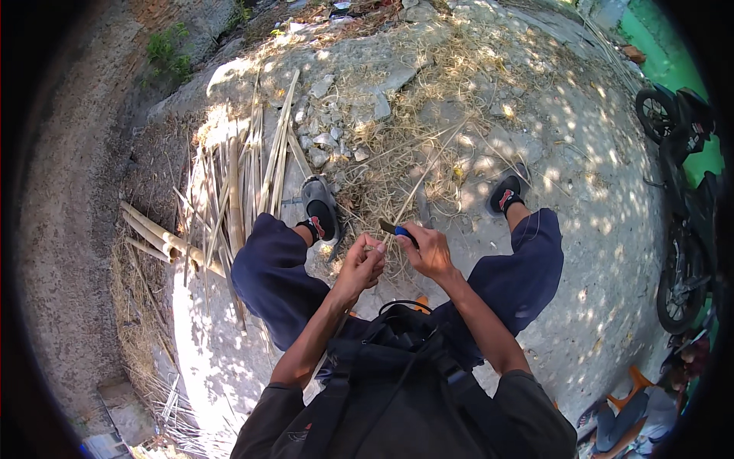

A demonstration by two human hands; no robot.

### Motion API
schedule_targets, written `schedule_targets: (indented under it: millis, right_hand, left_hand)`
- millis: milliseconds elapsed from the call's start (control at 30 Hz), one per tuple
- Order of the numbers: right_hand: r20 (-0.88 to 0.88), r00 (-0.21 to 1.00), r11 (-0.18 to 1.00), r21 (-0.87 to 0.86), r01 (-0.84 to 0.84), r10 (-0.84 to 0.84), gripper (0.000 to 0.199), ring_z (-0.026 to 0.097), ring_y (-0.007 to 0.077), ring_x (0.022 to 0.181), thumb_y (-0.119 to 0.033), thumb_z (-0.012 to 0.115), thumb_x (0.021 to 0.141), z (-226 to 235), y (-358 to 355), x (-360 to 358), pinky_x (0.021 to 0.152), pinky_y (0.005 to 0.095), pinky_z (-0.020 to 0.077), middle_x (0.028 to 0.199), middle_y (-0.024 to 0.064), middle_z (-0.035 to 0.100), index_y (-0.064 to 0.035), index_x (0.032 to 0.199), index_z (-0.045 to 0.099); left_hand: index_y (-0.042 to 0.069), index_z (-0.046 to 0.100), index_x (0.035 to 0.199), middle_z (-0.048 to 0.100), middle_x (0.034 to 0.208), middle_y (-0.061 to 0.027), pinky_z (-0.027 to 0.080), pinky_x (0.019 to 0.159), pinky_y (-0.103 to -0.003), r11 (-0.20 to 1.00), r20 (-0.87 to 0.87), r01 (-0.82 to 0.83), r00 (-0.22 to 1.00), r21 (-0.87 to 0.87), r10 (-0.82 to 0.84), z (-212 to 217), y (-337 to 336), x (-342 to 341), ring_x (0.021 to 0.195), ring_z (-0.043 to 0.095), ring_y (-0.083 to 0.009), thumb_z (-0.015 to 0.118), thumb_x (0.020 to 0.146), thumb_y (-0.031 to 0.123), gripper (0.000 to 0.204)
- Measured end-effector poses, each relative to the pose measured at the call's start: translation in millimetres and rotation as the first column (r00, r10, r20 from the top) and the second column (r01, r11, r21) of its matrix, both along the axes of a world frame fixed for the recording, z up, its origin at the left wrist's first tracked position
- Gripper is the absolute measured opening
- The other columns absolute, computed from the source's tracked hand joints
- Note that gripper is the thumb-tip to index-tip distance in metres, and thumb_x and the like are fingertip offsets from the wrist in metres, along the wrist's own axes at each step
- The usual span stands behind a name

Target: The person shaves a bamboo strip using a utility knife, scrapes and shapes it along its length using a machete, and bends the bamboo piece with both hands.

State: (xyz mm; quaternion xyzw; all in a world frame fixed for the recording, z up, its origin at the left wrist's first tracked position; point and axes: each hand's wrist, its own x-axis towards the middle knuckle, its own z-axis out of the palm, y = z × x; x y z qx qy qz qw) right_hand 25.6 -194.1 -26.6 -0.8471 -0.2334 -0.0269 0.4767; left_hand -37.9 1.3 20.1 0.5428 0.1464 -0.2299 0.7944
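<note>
Blue-handled knife [399, 231] at frame centre, right hand [430, 254] clenched round it; left hand [359, 268] pinches pale strip [420, 184] beside blade [387, 226]. I judge: pushed too hard, blade could skid, nicking left fingertips [380, 248].

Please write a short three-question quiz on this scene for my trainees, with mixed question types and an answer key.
1. Which hand holds the blue-handled knife?
2. True or false: the thick bamboo poles lie on the person's left.
3. Choose one. The trousers are: A) bright red; B) dark blue; C) white.

Key:
1. The right hand.
2. True.
3. B.
</note>
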Motion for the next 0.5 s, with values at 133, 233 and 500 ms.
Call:
schedule_targets:
  millis: [133,233,500]
  right_hand:
    - [-0.009,0.999,0.999,0.023,0.045,-0.045,0.031,0.067,0.0408,0.068,-0.036,0.062,0.102,-11.2,0.2,2.0,0.059,0.0490,0.0490,0.070,0.0177,0.064,-0.0058,0.096,0.063]
    - [-0.047,0.986,0.987,0.002,0.158,-0.158,0.034,0.064,0.0409,0.064,-0.037,0.061,0.103,-16.4,-11.8,18.0,0.057,0.0487,0.0456,0.067,0.0181,0.060,-0.0044,0.095,0.062]
    - [-0.082,0.883,0.873,0.135,0.469,-0.462,0.044,0.057,0.0370,0.058,-0.040,0.053,0.107,-46.2,-46.6,78.9,0.057,0.0459,0.0412,0.064,0.0176,0.056,-0.0001,0.094,0.064]
  left_hand:
    - [0.015,0.043,0.106,0.033,0.067,0.0084,0.016,0.042,-0.022,0.999,-0.023,0.003,1.000,0.032,-0.003,5.3,0.5,-1.6,0.049,0.023,-0.0012,0.052,0.111,0.025,0.014]
    - [0.016,0.043,0.108,0.035,0.067,0.0081,0.017,0.043,-0.022,0.998,-0.034,0.032,0.999,0.048,-0.030,5.1,6.0,-11.5,0.050,0.024,-0.0016,0.052,0.111,0.024,0.013]
    - [0.013,0.042,0.109,0.039,0.066,0.0068,0.021,0.045,-0.023,0.990,-0.010,0.087,0.996,0.110,-0.086,26.5,28.3,-54.3,0.052,0.029,-0.0025,0.053,0.111,0.023,0.015]
